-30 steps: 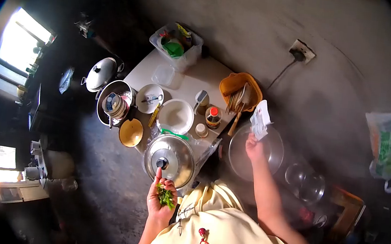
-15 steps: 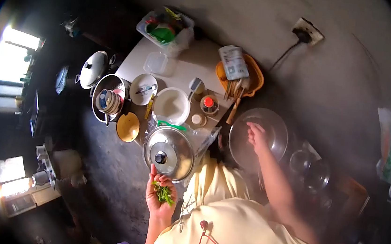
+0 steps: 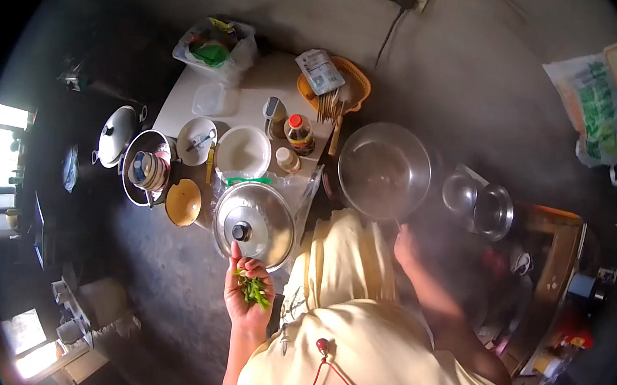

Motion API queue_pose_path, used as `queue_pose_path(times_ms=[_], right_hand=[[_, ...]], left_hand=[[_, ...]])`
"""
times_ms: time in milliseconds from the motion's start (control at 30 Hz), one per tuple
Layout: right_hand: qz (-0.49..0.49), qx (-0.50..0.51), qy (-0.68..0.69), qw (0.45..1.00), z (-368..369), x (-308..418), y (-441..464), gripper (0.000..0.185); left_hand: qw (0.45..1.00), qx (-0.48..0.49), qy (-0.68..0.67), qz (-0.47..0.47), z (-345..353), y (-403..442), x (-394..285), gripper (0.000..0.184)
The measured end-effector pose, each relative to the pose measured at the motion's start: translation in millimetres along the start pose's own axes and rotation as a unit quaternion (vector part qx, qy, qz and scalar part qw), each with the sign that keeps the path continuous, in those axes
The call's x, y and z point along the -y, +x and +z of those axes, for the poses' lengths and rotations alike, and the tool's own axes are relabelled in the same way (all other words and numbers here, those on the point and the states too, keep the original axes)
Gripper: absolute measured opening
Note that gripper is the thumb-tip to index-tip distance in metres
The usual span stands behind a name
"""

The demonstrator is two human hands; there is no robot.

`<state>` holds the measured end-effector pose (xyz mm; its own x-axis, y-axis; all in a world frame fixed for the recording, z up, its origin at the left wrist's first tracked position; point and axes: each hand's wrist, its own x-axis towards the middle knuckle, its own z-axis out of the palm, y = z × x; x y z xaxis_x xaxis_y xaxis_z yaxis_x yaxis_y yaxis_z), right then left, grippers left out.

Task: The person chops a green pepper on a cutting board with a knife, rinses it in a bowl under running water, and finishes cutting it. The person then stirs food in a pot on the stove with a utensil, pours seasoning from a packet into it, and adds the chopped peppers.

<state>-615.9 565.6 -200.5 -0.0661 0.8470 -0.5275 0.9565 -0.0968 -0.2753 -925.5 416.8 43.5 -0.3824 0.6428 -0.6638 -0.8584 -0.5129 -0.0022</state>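
My left hand [image 3: 248, 294] is palm up, its fingers curled over chopped green vegetables [image 3: 253, 291], with the index finger stretched out. That fingertip is at the black knob of a steel pot lid [image 3: 265, 218]; whether it touches is unclear. My right hand [image 3: 405, 245] is low beside the near rim of a large steaming pot [image 3: 385, 170]. Its fingers look closed, but steam and the angle hide what they hold, if anything.
A white table [image 3: 260, 76] carries a white bowl [image 3: 244, 151], a plate [image 3: 196, 137], a red-capped bottle [image 3: 300, 136] and an orange basket [image 3: 359, 86]. Stacked bowls in a pot [image 3: 146, 169] stand left. Two metal bowls [image 3: 478, 201] lie right of the steaming pot.
My right hand has drawn back from over the steaming pot to its near rim, its fingers closing. My left hand still holds the greens. The whole view has swung to the right.
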Motion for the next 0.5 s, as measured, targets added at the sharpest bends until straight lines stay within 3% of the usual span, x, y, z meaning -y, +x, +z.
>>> queue_pose_path(times_ms=[100,167,200,233,267,300,333,400,433,500], right_hand=[[-0.029,-0.087,-0.004,0.996,0.1,3.2,1.1,0.021],[-0.060,-0.133,0.150,0.978,-13.2,4.6,-10.6,0.018],[-0.128,-0.202,0.188,0.953,-3.7,-3.7,-5.5,0.017],[-0.127,-0.205,0.187,0.952,-4.2,-10.4,-7.0,0.017],[-0.014,-0.076,0.340,0.937,-30.0,6.7,-21.4,0.017],[0.100,0.059,0.477,0.871,-43.9,16.5,-28.2,0.017],[0.099,0.059,0.478,0.871,-42.4,16.6,-25.4,0.017],[0.091,0.170,0.625,0.757,-30.4,14.2,-14.7,0.018],[0.086,0.174,0.623,0.758,-17.7,11.5,-3.0,0.018],[0.177,0.194,0.637,0.725,6.7,10.2,22.9,0.020]], left_hand=[[1.000,0.002,0.006,-0.009,-17.3,-14.2,-13.1,0.027],[1.000,0.001,0.004,-0.021,-30.0,-20.5,-21.3,0.027],[1.000,0.005,0.016,-0.023,-36.2,-22.8,-25.0,0.026],[0.999,0.010,0.027,-0.023,-41.4,-24.8,-28.1,0.025],[0.999,-0.009,0.024,-0.025,-44.9,-27.5,-30.7,0.025],[0.999,-0.007,0.024,-0.026,-47.6,-30.3,-31.4,0.025],[0.999,-0.004,0.029,-0.028,-48.6,-33.7,-31.9,0.025],[0.999,0.001,0.033,-0.025,-50.1,-41.8,-33.1,0.026],[0.999,0.016,0.022,-0.025,-50.2,-45.4,-33.0,0.026],[0.999,0.036,0.011,-0.017,-50.5,-53.7,-32.4,0.026]])
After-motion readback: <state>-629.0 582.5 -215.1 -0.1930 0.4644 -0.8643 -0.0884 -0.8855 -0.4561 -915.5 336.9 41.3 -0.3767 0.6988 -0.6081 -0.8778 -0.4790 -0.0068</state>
